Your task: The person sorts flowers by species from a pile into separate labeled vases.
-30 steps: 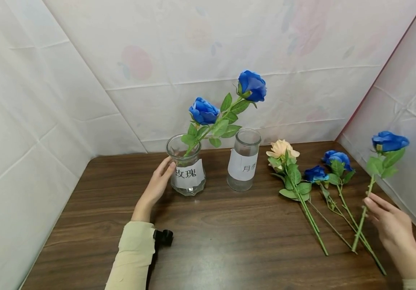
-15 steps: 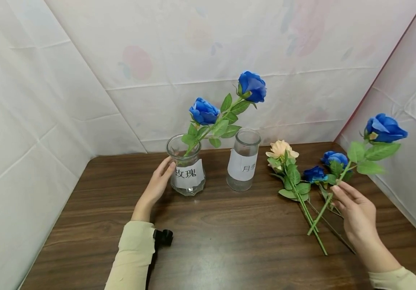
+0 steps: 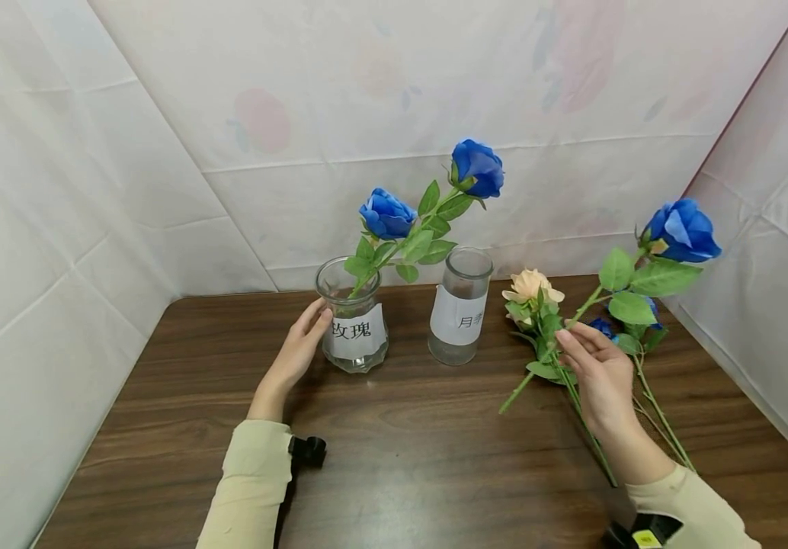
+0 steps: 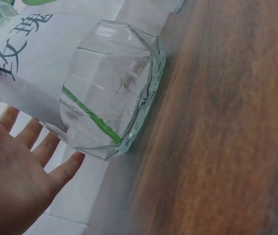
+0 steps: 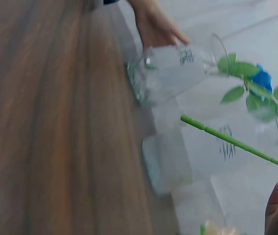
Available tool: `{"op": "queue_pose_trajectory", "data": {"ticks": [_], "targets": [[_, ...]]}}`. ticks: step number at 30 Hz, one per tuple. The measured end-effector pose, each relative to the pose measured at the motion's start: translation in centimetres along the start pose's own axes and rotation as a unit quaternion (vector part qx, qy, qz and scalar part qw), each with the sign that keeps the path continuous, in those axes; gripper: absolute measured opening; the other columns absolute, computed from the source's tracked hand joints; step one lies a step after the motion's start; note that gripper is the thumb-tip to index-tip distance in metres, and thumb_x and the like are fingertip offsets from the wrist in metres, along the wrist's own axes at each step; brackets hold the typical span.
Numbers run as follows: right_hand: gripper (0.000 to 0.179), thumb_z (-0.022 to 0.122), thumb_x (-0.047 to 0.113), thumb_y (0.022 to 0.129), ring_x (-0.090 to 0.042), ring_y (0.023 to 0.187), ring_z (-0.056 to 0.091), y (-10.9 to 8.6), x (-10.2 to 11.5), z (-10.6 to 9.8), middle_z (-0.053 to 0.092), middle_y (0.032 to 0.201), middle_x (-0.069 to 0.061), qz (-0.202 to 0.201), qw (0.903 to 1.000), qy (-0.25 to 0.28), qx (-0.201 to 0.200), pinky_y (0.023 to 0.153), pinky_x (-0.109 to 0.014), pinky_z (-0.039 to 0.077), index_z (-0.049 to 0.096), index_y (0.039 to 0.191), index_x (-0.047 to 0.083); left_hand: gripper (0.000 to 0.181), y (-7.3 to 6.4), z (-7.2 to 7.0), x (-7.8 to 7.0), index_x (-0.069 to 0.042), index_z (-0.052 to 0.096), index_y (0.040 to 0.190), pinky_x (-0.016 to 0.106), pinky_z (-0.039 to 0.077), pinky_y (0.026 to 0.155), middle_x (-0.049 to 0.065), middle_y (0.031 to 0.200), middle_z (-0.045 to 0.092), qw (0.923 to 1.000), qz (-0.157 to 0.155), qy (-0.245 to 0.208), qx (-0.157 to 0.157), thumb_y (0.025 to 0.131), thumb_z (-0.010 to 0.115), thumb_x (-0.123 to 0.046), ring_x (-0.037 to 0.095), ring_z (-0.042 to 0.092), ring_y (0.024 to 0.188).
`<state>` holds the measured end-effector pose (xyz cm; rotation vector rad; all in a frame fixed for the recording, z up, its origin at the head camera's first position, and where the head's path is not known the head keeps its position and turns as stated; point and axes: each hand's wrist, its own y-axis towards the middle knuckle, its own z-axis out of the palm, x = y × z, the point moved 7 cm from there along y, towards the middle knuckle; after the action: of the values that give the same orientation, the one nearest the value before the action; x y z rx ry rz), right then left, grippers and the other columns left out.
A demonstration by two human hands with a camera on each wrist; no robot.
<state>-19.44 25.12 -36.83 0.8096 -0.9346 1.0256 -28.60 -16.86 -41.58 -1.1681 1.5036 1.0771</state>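
Note:
My left hand (image 3: 300,343) rests against the left side of a glass vase (image 3: 356,352), thumb at its paper label; its spread fingers (image 4: 63,171) reach behind the glass in the left wrist view. Two blue roses (image 3: 389,213) lean right out of this vase, one green stem (image 4: 92,116) showing through its base. With thumb and fingertips my right hand (image 3: 600,374) pinches the stem of another blue rose (image 3: 683,230). That rose slants up to the right, its cut stem end (image 5: 188,119) pointing toward the vases. Beneath it lies a cream flower (image 3: 531,285).
A straight glass vase (image 3: 460,347) with a paper label stands between the hands, without a flower in it. More blue flowers (image 3: 603,328) lie on the wooden table (image 3: 394,457) at right, partly hidden by my right hand. White cloth (image 3: 339,99) hangs behind and at both sides.
My right hand has carried the blue rose leftward from the table's right side, raising it over the cream flower. The left hand has stayed at the vase.

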Motion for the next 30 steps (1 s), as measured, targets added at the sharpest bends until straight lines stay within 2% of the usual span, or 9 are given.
{"op": "queue_pose_trajectory", "data": {"ticks": [5, 8, 10, 12, 17, 22, 26, 30], "targets": [[0.009, 0.070, 0.002, 0.091, -0.014, 0.074, 0.064, 0.5, -0.1, 3.4, 0.068, 0.086, -0.002, -0.008, 1.0000, 0.006, 0.000, 0.064, -0.025, 0.054, 0.067, 0.100, 0.003, 0.057, 0.0, 0.0, 0.0, -0.005, 0.027, 0.156, 0.048, 0.020, 0.119, 0.018, 0.157, 0.028, 1.0000, -0.002, 0.001, -0.003, 0.108, 0.039, -0.034, 0.032, 0.023, 0.146], [0.008, 0.070, 0.001, 0.091, -0.015, 0.072, 0.066, 0.9, 0.0, 5.7, 0.070, 0.085, -0.004, -0.027, 0.9994, 0.022, 0.005, 0.063, -0.026, 0.053, 0.066, 0.098, 0.000, 0.056, 0.0, 0.0, 0.0, -0.005, 0.028, 0.155, 0.048, 0.020, 0.119, 0.018, 0.157, 0.030, 1.0000, 0.001, 0.000, -0.003, 0.108, 0.040, -0.034, 0.032, 0.024, 0.146], [0.004, 0.069, 0.000, 0.092, -0.016, 0.070, 0.066, 1.2, 0.1, 7.4, 0.072, 0.085, -0.005, -0.042, 0.9986, 0.028, 0.014, 0.062, -0.026, 0.053, 0.067, 0.095, 0.002, 0.056, 0.1, -0.1, 0.0, -0.005, 0.029, 0.155, 0.048, 0.021, 0.118, 0.019, 0.156, 0.031, 1.0000, 0.002, 0.000, -0.005, 0.108, 0.040, -0.033, 0.032, 0.025, 0.146], [0.009, 0.067, -0.003, 0.092, -0.015, 0.067, 0.065, 1.4, 0.3, 9.0, 0.072, 0.084, -0.004, -0.059, 0.9973, 0.035, 0.028, 0.062, -0.025, 0.053, 0.068, 0.090, 0.006, 0.056, 0.1, -0.1, 0.1, -0.004, 0.028, 0.155, 0.048, 0.021, 0.118, 0.019, 0.156, 0.030, 1.0000, 0.001, 0.001, -0.004, 0.108, 0.039, -0.033, 0.032, 0.025, 0.146], [0.013, 0.066, -0.005, 0.092, -0.014, 0.066, 0.062, 1.7, 1.2, 12.9, 0.072, 0.082, -0.002, -0.094, 0.9922, 0.060, 0.057, 0.062, -0.025, 0.052, 0.070, 0.091, 0.007, 0.058, 0.0, 0.0, 0.1, -0.004, 0.026, 0.156, 0.048, 0.020, 0.119, 0.019, 0.158, 0.027, 1.0000, -0.006, 0.007, -0.002, 0.108, 0.039, -0.034, 0.033, 0.022, 0.147], [0.012, 0.066, -0.002, 0.092, -0.011, 0.074, 0.066, 2.2, 1.3, 15.9, 0.072, 0.083, 0.001, -0.097, 0.9909, 0.074, 0.057, 0.065, -0.026, 0.053, 0.069, 0.092, 0.009, 0.058, 0.0, 0.0, 0.1, -0.006, 0.026, 0.156, 0.049, 0.020, 0.119, 0.018, 0.158, 0.027, 0.9999, -0.009, 0.009, -0.001, 0.108, 0.039, -0.035, 0.032, 0.022, 0.147], [0.012, 0.066, 0.000, 0.094, -0.011, 0.071, 0.065, 2.5, 1.1, 17.9, 0.072, 0.082, 0.001, -0.093, 0.9898, 0.092, 0.057, 0.065, -0.025, 0.054, 0.068, 0.090, 0.012, 0.057, -0.1, 0.0, 0.0, -0.007, 0.027, 0.156, 0.049, 0.020, 0.119, 0.018, 0.157, 0.029, 0.9999, -0.008, 0.008, -0.002, 0.108, 0.039, -0.035, 0.031, 0.022, 0.147], [0.014, 0.066, 0.000, 0.094, -0.012, 0.073, 0.065, 2.8, 1.0, 19.7, 0.072, 0.082, 0.000, -0.107, 0.9851, 0.117, 0.068, 0.065, -0.025, 0.053, 0.069, 0.089, 0.013, 0.057, 0.0, 0.0, 0.0, -0.007, 0.027, 0.156, 0.049, 0.020, 0.118, 0.018, 0.157, 0.029, 0.9999, -0.007, 0.008, -0.002, 0.108, 0.040, -0.036, 0.031, 0.022, 0.147]]}}
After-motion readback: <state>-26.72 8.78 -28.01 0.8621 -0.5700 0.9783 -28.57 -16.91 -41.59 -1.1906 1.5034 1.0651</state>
